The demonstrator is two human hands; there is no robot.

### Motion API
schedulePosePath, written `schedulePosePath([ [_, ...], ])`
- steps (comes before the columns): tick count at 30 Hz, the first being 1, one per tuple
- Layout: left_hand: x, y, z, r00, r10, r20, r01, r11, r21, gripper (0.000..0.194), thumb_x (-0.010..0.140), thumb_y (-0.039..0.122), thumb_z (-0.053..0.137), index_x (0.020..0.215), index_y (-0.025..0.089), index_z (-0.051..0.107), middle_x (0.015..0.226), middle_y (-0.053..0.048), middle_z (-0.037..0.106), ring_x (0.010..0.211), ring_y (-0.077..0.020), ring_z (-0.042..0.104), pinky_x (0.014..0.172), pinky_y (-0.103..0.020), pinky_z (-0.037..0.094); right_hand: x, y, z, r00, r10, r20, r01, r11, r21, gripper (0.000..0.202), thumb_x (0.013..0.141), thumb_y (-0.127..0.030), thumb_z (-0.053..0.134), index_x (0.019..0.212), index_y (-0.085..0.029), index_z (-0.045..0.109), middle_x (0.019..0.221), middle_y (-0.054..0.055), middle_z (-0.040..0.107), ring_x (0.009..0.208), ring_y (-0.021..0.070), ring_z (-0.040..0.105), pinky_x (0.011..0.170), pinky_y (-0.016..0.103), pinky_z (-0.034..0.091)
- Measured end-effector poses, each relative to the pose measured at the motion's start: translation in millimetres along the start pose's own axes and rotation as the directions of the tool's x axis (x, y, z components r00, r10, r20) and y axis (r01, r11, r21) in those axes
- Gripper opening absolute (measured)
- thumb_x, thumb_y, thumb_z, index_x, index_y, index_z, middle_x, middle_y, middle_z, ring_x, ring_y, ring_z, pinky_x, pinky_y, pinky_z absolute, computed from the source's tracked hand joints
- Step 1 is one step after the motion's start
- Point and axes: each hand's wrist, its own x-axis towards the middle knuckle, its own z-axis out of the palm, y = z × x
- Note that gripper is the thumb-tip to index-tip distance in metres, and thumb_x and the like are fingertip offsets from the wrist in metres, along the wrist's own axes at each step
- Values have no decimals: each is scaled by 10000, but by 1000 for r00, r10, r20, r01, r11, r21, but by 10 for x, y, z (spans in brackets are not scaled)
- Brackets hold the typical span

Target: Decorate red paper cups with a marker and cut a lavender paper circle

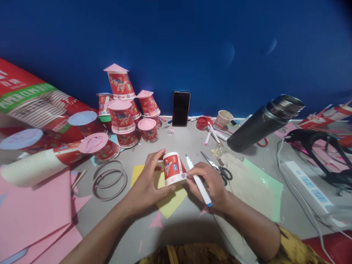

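Note:
A red and white paper cup [173,169], its wide end down, is held in my left hand [150,181], with fingers behind its left side and the thumb at its lower edge. My right hand [209,181] grips a white marker [201,189] with a blue tip and a blue end. The blue tip points up and away, just right of the cup, and does not touch it. Fingertips of my right hand are at the cup's lower right side. Under the cup lies a yellow paper sheet [170,201] on the grey table.
Stacked cups with pink paper tops [123,116] stand back left, near metal rings [110,180]. A phone [181,109] leans on the blue wall. Scissors [218,168], loose markers [213,134], a dark flask [258,126] and a power strip [310,187] are on the right.

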Motion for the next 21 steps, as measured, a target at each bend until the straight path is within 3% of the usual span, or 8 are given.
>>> schedulePosePath([
  [6,29,-46,64,989,-122,82,137,965,-221,951,763,480,864,1562,257,399,1637,-172,398,1440,-403,531,1151,-554,527,30,-25,-40,978,167,-122,-168,986,2,227,874,-72,662,1000,-255,618,809,-6,704,681,169,696,653,270,571],
  [9,41,-95,116,983,-154,97,178,922,-345,953,718,469,896,1525,250,439,1610,-167,406,1460,-407,518,1146,-522,545,21,-13,-29,979,165,-118,-163,986,22,231,869,-70,665,1000,-254,620,806,-6,705,684,170,697,656,273,574],
  [12,53,-99,125,985,-152,78,170,919,-356,860,702,422,888,1457,253,512,1523,-145,456,1410,-405,561,1105,-523,579,20,-5,-10,982,143,-120,-139,989,44,211,880,-78,665,996,-252,631,801,1,713,691,174,701,665,280,579],
  [14,65,-67,93,994,-107,12,106,956,-275,776,730,350,836,1436,264,526,1487,-127,468,1399,-390,564,1112,-536,573,14,-5,-9,981,147,-124,-140,988,59,188,903,-93,661,1011,-247,656,818,15,733,702,179,711,675,287,583],
  [17,91,3,-3,990,62,-128,-65,998,-25,752,753,226,733,1461,282,486,1481,-117,453,1436,-365,506,1158,-561,531,-6,8,-39,961,238,-139,-225,969,104,146,959,-157,658,1063,-237,722,878,47,780,742,195,741,710,308,601],
  [19,114,42,-78,971,181,-157,-155,974,166,775,751,168,684,1484,282,457,1471,-122,451,1440,-357,483,1181,-579,503,-1,32,-78,930,348,-120,-323,928,187,139,985,-230,658,1066,-233,772,860,49,789,702,191,731,685,311,601],
  [21,144,64,-139,959,247,-138,-199,936,289,805,745,130,652,1505,275,429,1461,-129,445,1427,-353,480,1192,-586,487,44,48,-125,867,488,-97,-443,846,298,157,984,-310,679,1023,-226,806,807,42,777,631,172,687,607,292,574],
])
